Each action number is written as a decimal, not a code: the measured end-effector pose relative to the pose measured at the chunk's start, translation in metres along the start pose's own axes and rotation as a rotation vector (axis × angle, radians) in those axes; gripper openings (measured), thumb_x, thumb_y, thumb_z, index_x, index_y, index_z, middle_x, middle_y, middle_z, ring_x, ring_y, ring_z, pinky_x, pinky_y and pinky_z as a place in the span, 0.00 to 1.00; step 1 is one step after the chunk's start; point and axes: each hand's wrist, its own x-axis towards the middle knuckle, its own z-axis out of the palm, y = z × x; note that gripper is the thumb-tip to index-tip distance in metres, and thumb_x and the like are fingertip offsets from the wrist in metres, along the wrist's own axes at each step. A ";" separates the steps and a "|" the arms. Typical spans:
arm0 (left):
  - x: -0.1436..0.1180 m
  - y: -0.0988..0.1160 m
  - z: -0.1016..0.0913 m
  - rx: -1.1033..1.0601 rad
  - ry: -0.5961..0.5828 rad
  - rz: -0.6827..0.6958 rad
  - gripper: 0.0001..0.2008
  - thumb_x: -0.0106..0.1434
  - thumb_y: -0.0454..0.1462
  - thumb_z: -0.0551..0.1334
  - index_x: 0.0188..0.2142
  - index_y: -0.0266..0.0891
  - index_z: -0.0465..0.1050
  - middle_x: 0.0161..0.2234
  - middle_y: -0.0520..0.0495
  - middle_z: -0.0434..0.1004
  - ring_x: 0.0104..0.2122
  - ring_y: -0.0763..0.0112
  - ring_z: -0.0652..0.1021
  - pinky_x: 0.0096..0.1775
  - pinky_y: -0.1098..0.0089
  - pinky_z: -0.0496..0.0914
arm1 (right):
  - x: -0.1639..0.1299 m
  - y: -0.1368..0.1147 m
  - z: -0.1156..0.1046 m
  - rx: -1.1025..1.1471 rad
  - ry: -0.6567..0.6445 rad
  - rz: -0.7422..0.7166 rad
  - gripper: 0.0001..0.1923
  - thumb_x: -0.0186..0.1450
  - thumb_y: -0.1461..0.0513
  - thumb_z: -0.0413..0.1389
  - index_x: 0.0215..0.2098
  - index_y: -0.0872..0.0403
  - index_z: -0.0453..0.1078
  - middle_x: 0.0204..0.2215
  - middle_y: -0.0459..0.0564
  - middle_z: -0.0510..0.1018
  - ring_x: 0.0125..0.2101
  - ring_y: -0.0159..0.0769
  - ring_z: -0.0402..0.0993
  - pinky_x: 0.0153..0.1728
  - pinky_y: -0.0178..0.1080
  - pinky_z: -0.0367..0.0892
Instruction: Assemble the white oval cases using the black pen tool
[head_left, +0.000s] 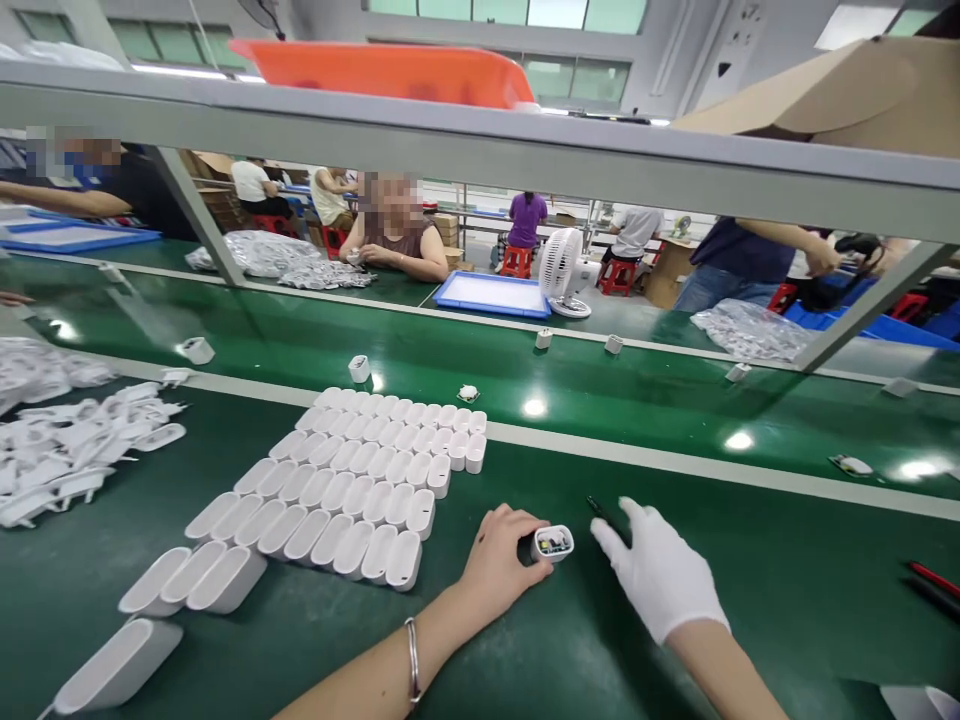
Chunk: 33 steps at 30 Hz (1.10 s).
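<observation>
My bare left hand (504,552), with a bracelet at the wrist, grips a white oval housing (553,543) between thumb and fingers. The housing stands on the green table, its open top showing a circuit board with small parts inside. To its right is my right hand (660,570) in a white glove, thumb and forefinger spread apart. A thin dark tool (598,508) shows between these two fingers; its other end is hidden, and I cannot tell whether the hand touches it. Rows of white oval housings (352,480) with open tops stand to the left of my left hand.
White plastic pieces (82,440) lie heaped at far left. Beyond the pale strip, a green belt (645,390) carries scattered housings and a circuit board (469,393). Red and black pens (934,580) lie at right. A shelf with an orange tray (390,75) crosses overhead. Co-workers sit opposite.
</observation>
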 end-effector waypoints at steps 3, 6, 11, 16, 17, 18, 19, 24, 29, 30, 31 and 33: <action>-0.002 -0.003 0.001 0.004 0.043 -0.045 0.32 0.48 0.33 0.69 0.53 0.41 0.67 0.52 0.44 0.69 0.51 0.55 0.68 0.56 0.53 0.60 | -0.014 -0.027 0.011 0.088 -0.127 -0.453 0.30 0.58 0.58 0.55 0.58 0.47 0.61 0.54 0.54 0.68 0.50 0.46 0.68 0.46 0.44 0.66; -0.004 -0.004 0.000 0.032 0.084 -0.096 0.43 0.48 0.34 0.68 0.62 0.40 0.53 0.61 0.41 0.56 0.59 0.52 0.60 0.58 0.52 0.58 | 0.004 -0.038 0.019 0.276 -0.282 -0.604 0.17 0.62 0.63 0.50 0.48 0.45 0.69 0.41 0.47 0.75 0.37 0.35 0.73 0.40 0.37 0.68; -0.006 -0.006 -0.002 0.173 0.063 -0.183 0.46 0.55 0.39 0.62 0.66 0.42 0.35 0.66 0.44 0.41 0.64 0.48 0.47 0.61 0.45 0.46 | 0.114 -0.036 0.005 0.719 0.008 -0.216 0.11 0.57 0.57 0.60 0.38 0.50 0.75 0.35 0.47 0.77 0.39 0.40 0.71 0.44 0.39 0.64; -0.002 -0.013 -0.003 0.220 0.030 -0.167 0.36 0.60 0.39 0.55 0.65 0.40 0.43 0.65 0.45 0.49 0.64 0.49 0.49 0.62 0.47 0.47 | 0.198 -0.046 0.005 1.053 0.151 0.120 0.13 0.55 0.64 0.58 0.40 0.54 0.73 0.41 0.50 0.75 0.42 0.41 0.70 0.39 0.37 0.67; -0.002 -0.014 -0.004 0.224 0.032 -0.168 0.35 0.60 0.39 0.54 0.65 0.39 0.45 0.64 0.45 0.50 0.64 0.49 0.50 0.62 0.47 0.48 | 0.203 -0.049 0.008 1.109 0.125 0.149 0.11 0.56 0.64 0.56 0.39 0.55 0.72 0.39 0.51 0.75 0.39 0.39 0.71 0.35 0.36 0.68; -0.001 -0.014 -0.004 0.227 0.032 -0.169 0.34 0.60 0.39 0.54 0.65 0.39 0.47 0.64 0.45 0.51 0.63 0.49 0.50 0.62 0.48 0.48 | 0.206 -0.052 0.010 1.173 0.089 0.173 0.08 0.59 0.64 0.54 0.38 0.55 0.71 0.36 0.52 0.75 0.36 0.38 0.72 0.30 0.35 0.69; 0.000 -0.015 -0.005 0.229 0.030 -0.169 0.33 0.60 0.39 0.53 0.64 0.40 0.48 0.64 0.46 0.52 0.63 0.49 0.51 0.62 0.48 0.49 | 0.207 -0.055 0.011 1.240 0.043 0.188 0.06 0.61 0.64 0.52 0.36 0.55 0.69 0.34 0.52 0.75 0.32 0.36 0.72 0.25 0.34 0.68; 0.001 -0.016 -0.006 0.240 0.014 -0.165 0.29 0.60 0.41 0.53 0.61 0.43 0.56 0.63 0.47 0.54 0.63 0.48 0.53 0.61 0.47 0.51 | 0.191 -0.067 0.007 1.498 -0.259 0.154 0.07 0.66 0.66 0.46 0.32 0.55 0.64 0.31 0.55 0.75 0.24 0.31 0.69 0.14 0.29 0.62; 0.001 -0.015 -0.006 0.274 0.028 -0.147 0.25 0.60 0.40 0.53 0.58 0.42 0.62 0.61 0.45 0.56 0.62 0.50 0.55 0.61 0.49 0.51 | 0.174 -0.078 -0.001 1.511 -0.399 0.087 0.08 0.67 0.66 0.45 0.35 0.56 0.66 0.32 0.57 0.75 0.22 0.29 0.68 0.15 0.28 0.63; 0.001 -0.015 -0.006 0.279 0.028 -0.142 0.24 0.60 0.40 0.53 0.57 0.42 0.63 0.61 0.45 0.56 0.62 0.51 0.56 0.61 0.49 0.52 | 0.172 -0.080 -0.001 1.485 -0.398 0.070 0.09 0.67 0.65 0.45 0.36 0.57 0.67 0.32 0.57 0.75 0.23 0.29 0.68 0.16 0.29 0.63; 0.002 -0.014 -0.006 0.284 0.028 -0.138 0.24 0.60 0.40 0.53 0.56 0.42 0.64 0.61 0.45 0.56 0.61 0.51 0.56 0.61 0.50 0.52 | 0.171 -0.081 -0.001 1.450 -0.386 0.052 0.09 0.67 0.64 0.46 0.38 0.57 0.68 0.33 0.57 0.76 0.23 0.30 0.69 0.17 0.30 0.64; 0.001 -0.014 -0.006 0.292 0.028 -0.135 0.23 0.60 0.40 0.54 0.56 0.42 0.64 0.61 0.45 0.57 0.61 0.51 0.57 0.61 0.50 0.53 | 0.172 -0.083 0.001 1.350 -0.326 0.017 0.11 0.67 0.61 0.48 0.40 0.56 0.69 0.35 0.56 0.76 0.25 0.32 0.70 0.21 0.32 0.67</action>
